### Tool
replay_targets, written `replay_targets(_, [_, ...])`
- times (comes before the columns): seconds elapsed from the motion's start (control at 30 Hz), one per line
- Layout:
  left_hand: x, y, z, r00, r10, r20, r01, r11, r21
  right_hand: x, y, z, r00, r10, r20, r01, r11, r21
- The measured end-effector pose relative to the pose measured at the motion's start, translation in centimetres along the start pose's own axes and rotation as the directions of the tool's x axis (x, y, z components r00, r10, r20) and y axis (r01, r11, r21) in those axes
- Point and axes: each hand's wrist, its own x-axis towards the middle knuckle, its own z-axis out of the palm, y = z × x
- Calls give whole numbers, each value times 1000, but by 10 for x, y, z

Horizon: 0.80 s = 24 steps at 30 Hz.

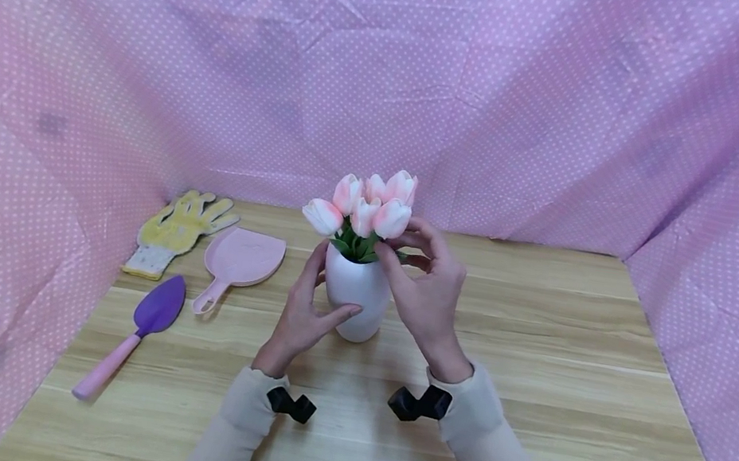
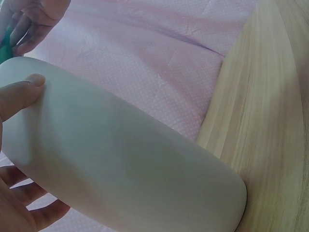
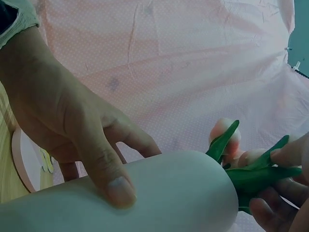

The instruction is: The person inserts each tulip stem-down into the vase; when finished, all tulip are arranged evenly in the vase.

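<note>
A white vase (image 1: pixel 363 294) stands upright on the wooden table, holding several pale pink tulips (image 1: pixel 363 217) with green leaves (image 3: pixel 253 180). My left hand (image 1: pixel 302 322) grips the vase from its left side, the thumb across the front and the fingers behind. In the left wrist view, the thumb (image 2: pixel 21 96) presses near the vase's rim. My right hand (image 1: pixel 433 289) is at the right of the bouquet, just above the rim. Its thumb and curled fingers pinch the tulips' leaves, as the right wrist view shows. The stems inside the vase are hidden.
Left of the vase lie a pink dustpan-shaped scoop (image 1: pixel 242 257), a yellow and white glove (image 1: pixel 182 233) and a purple trowel (image 1: pixel 160 306) with a pink handle. Pink dotted cloth (image 1: pixel 395 65) hangs around the back and sides of the wooden table (image 1: pixel 538 354).
</note>
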Motion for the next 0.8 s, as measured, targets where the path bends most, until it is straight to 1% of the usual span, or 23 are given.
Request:
replay_targets(0.13, [0, 0, 0, 1000, 1, 5, -1, 1000, -9, 0, -2, -7, 1000, 2, -10, -1, 999, 39])
replay_targets(0.3, [0, -1, 0, 1000, -17, 10, 17, 1000, -10, -1, 0, -23, 999, -9, -47, 13, 996, 84])
replay_targets(0.43, [0, -2, 0, 1000, -11, 15, 11, 1000, -12, -4, 10, -43, 996, 10, -91, 1, 993, 122])
replay_targets(0.57, [0, -4, -3, 1000, 2, 18, -2, 1000, -13, -8, 27, -66, 989, 44, -140, -27, 992, 125])
replay_targets(0.7, [-1, -8, -9, 1000, 26, 6, -25, 1000, -15, -15, 45, -91, 980, 89, -178, -77, 994, 72])
replay_targets(0.8, [-4, -10, -18, 999, 30, -19, -31, 999, -27, -21, 59, -111, 975, 122, -184, -128, 991, -24])
